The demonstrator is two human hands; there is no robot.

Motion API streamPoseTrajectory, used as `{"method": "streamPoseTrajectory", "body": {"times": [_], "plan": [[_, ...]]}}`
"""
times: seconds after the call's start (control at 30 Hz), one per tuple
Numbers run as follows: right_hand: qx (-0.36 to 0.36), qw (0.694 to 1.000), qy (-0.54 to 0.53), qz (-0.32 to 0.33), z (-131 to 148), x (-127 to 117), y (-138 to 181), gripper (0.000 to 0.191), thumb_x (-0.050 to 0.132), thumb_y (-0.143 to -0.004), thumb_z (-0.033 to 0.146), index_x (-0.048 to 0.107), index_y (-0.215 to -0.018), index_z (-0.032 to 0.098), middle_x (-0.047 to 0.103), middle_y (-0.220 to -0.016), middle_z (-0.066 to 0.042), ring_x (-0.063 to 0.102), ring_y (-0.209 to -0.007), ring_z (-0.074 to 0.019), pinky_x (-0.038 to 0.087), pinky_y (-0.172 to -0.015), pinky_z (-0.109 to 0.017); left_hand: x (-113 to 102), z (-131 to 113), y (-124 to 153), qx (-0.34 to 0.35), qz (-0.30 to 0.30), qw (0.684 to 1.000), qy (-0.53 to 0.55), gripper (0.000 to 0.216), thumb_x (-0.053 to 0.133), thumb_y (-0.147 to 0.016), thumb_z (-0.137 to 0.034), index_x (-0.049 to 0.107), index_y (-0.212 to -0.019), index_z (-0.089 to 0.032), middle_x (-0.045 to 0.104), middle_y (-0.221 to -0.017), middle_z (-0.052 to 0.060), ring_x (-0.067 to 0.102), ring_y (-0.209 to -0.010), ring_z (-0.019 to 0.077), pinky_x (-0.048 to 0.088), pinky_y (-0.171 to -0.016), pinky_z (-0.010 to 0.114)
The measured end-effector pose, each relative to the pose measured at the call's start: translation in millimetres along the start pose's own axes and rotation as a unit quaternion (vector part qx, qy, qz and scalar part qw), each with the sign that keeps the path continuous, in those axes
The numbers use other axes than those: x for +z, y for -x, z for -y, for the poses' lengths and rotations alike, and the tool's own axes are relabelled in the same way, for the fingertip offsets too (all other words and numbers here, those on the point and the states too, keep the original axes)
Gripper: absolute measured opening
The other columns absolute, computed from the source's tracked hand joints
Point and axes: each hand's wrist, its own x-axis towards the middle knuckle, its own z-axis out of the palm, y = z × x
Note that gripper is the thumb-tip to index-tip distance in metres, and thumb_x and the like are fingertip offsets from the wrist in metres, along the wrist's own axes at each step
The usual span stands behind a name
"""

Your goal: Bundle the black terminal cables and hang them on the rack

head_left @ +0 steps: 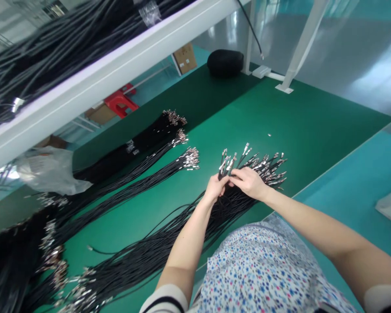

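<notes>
The left hand [215, 189] and right hand [250, 182] close on the cable bundle [150, 256] just behind its metal tips [267, 164], probably best held snugly with the tips level.

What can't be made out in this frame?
Head view:
- How many cables the left hand grips: the right hand covers its fingers.
- Cable end type: too small.
- Shelf cables: blurred, cut by the top edge.
- Box label: too small.

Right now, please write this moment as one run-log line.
left hand: grips cable bundle | right hand: on connector ends | surface: green mat
</notes>
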Motion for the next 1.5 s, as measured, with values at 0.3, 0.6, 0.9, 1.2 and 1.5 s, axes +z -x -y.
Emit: {"method": "streamPoseTrajectory", "body": {"times": [0.3,0.6,0.9,1.2,1.5], "plan": [[-0.054,0.992,-0.034,0.106,18.8,5.0,-7.0,0.031,0.032,-0.091,0.016,0.060,-0.077,0.012,0.053,-0.078,-0.006,0.044,-0.073,-0.0144,0.035,-0.068,-0.029,0.1,4.0,0.0,-0.027,-0.079,0.996,-0.029,0.028,0.057,-0.071,-0.042,0.047,-0.067,-0.016,0.039,-0.032,-0.007,0.033,-0.026,0.0064,0.022,-0.030,0.017],[0.048,0.986,-0.129,0.095,46.6,24.2,-0.1,0.031,0.034,-0.090,0.017,0.059,-0.071,0.013,0.055,-0.077,-0.006,0.047,-0.076,-0.0147,0.041,-0.072,-0.028,4.8,9.9,11.4,-0.015,-0.058,0.979,0.193,0.032,0.069,-0.062,-0.034,0.057,-0.082,-0.011,0.065,-0.074,0.008,0.060,-0.070,0.0155,0.045,-0.069,0.027],[0.223,0.962,-0.141,0.062,11.7,18.7,58.3,0.030,0.041,-0.077,0.003,0.062,-0.094,0.015,0.061,-0.095,-0.008,0.052,-0.087,-0.0164,0.041,-0.077,-0.030,-12.6,0.0,33.2,0.030,-0.122,0.967,0.220,0.029,0.063,-0.070,-0.034,0.040,-0.074,-0.017,0.039,-0.053,-0.009,0.032,-0.037,0.0012,0.034,-0.042,0.018],[0.086,0.962,0.081,0.247,-63.3,-7.0,72.8,0.020,0.044,-0.082,0.017,0.062,-0.073,0.014,0.058,-0.078,-0.009,0.047,-0.081,-0.0197,0.029,-0.073,-0.033,23.7,5.4,11.0,0.000,-0.069,0.998,0.014,0.028,0.065,-0.063,-0.035,0.045,-0.069,-0.016,0.032,-0.045,-0.009,0.027,-0.035,0.0020,0.023,-0.035,0.016],[-0.027,0.987,-0.042,0.150,-45.8,-45.7,14.7,0.019,0.045,-0.083,0.017,0.063,-0.080,0.016,0.062,-0.081,-0.005,0.048,-0.085,-0.0172,0.030,-0.081,-0.033,57.0,16.4,-1.9,0.053,-0.031,0.996,-0.068,0.035,0.071,-0.054,-0.034,0.061,-0.079,-0.013,0.058,-0.066,0.000,0.040,-0.045,0.0038,0.030,-0.044,0.018]]}}
